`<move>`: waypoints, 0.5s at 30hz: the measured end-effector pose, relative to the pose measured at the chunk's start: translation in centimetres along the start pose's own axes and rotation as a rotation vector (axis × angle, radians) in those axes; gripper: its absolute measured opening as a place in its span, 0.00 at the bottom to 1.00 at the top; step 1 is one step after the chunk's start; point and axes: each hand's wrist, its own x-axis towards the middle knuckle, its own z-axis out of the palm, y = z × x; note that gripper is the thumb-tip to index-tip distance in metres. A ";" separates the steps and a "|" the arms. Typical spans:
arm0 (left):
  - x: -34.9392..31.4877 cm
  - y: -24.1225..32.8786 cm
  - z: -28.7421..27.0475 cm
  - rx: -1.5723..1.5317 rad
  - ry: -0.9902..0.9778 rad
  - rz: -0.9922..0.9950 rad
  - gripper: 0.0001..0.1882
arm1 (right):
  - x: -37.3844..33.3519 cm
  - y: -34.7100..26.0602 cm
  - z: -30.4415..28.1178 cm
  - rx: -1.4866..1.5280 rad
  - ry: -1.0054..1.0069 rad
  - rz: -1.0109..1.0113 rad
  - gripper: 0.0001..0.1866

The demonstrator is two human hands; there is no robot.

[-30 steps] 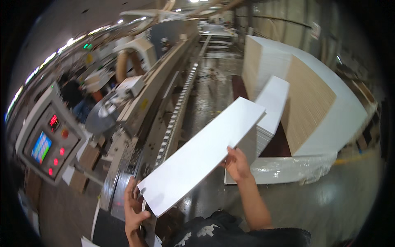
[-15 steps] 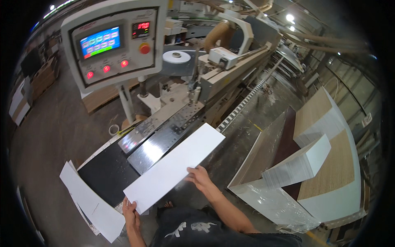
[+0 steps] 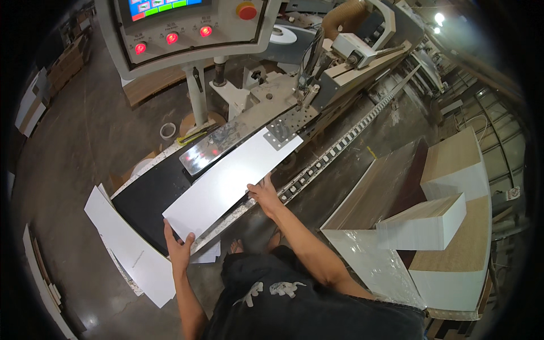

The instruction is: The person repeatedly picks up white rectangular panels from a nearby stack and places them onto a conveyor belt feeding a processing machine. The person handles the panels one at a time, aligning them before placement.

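A long white panel (image 3: 229, 184) lies flat over the metal infeed plate of an edge-banding machine (image 3: 317, 93), its far end on the perforated plate (image 3: 279, 129). My left hand (image 3: 179, 247) holds the panel's near-left corner, with the fingers along the short end and the thumb by the long edge. Midway along the edge closest to me, my right hand (image 3: 265, 194) grips the panel, thumb on top and the other fingers partly hidden below. Beneath the panel's left part is a black bed (image 3: 144, 209).
A control box (image 3: 187, 42) with lit red buttons stands over the machine's left side. White sheets (image 3: 127, 246) lie at the lower left. To the right, a stack of white panels (image 3: 416, 226) rests on larger boards (image 3: 453, 266). A roller track (image 3: 334, 156) runs along the machine.
Both hands have moved the white panel forward and down onto the machine's plate. The view has tilted lower, so the control box sits higher in the picture.
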 end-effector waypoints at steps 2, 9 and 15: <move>0.5 -1.1 -0.4 0.433 -0.018 0.178 0.59 | 1.6 2.2 -1.8 -0.248 0.027 -0.089 0.57; 1.4 3.1 1.1 0.538 -0.057 0.108 0.57 | 1.5 2.2 -4.1 -0.777 0.056 -0.431 0.49; 2.3 4.3 5.7 0.654 0.013 0.089 0.52 | 2.8 -0.5 -7.7 -0.732 0.049 -0.500 0.36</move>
